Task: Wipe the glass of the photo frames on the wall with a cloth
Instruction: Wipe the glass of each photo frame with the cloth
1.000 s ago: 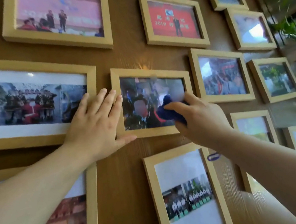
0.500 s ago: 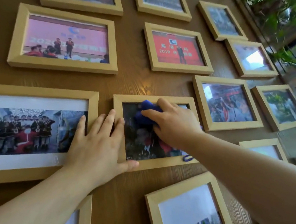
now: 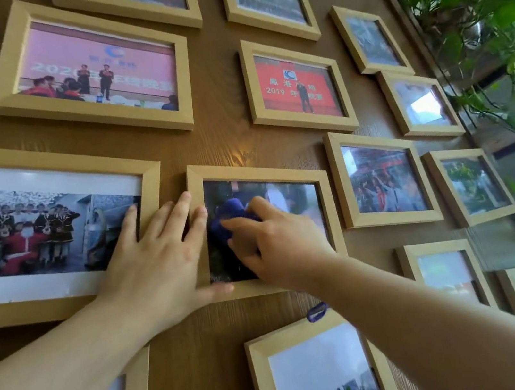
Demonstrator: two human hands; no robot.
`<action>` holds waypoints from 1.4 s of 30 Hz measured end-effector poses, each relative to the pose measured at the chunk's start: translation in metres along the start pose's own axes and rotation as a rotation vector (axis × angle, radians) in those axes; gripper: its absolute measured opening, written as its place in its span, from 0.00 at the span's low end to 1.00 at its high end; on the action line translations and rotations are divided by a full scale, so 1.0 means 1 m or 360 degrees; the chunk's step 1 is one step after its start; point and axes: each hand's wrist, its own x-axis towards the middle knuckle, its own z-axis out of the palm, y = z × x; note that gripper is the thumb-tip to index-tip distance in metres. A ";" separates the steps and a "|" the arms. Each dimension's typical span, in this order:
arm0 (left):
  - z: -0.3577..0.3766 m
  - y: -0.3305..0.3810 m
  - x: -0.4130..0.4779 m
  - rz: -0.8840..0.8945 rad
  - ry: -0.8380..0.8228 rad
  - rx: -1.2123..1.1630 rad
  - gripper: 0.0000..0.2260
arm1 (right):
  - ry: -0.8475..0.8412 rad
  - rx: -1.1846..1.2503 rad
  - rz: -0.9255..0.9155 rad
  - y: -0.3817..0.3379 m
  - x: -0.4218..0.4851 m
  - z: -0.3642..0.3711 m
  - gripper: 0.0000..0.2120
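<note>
A small light-wood photo frame (image 3: 328,203) hangs at the centre of the brown wooden wall. My right hand (image 3: 277,242) presses a bunched blue cloth (image 3: 230,216) against the left half of its glass. My left hand (image 3: 158,257) lies flat with fingers spread, over the frame's left edge and the right end of the large frame (image 3: 41,161) beside it; its thumb rests along the small frame's bottom rail. Much of the glass is hidden by my right hand.
Several more light-wood frames cover the wall: a pink photo (image 3: 88,70) upper left, a red one (image 3: 296,87) above centre, others to the right and below (image 3: 315,374). A leafy green plant (image 3: 485,24) hangs at the right edge.
My right hand slid the blue cloth from the right side of the glass across to its left side. The view tilted upward, so the frames sit lower. My left hand stayed on the frame's edge.
</note>
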 end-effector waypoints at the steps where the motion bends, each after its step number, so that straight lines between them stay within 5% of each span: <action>1: 0.000 0.000 0.000 -0.0005 0.0001 -0.0003 0.50 | 0.0006 -0.0061 -0.0060 0.001 -0.001 -0.001 0.17; 9: 0.001 0.001 0.000 -0.0015 -0.0018 -0.0031 0.50 | -0.0115 -0.0648 0.0442 0.078 -0.044 -0.020 0.13; 13: 0.002 0.001 0.000 -0.0011 -0.0020 -0.0034 0.50 | -0.0103 -0.0490 0.0305 0.060 -0.043 -0.014 0.13; 20: -0.003 0.001 -0.001 -0.0015 -0.0045 -0.0059 0.51 | -0.0118 -0.0298 -0.0342 0.000 -0.030 0.002 0.18; 35: -0.009 0.005 -0.001 -0.0021 -0.0109 -0.0037 0.49 | -0.0476 -0.0759 -0.0011 0.072 -0.078 -0.039 0.13; 42: -0.022 -0.023 -0.021 0.0116 0.0009 -0.0025 0.44 | -0.0169 -0.0600 -0.0050 0.017 -0.036 -0.053 0.15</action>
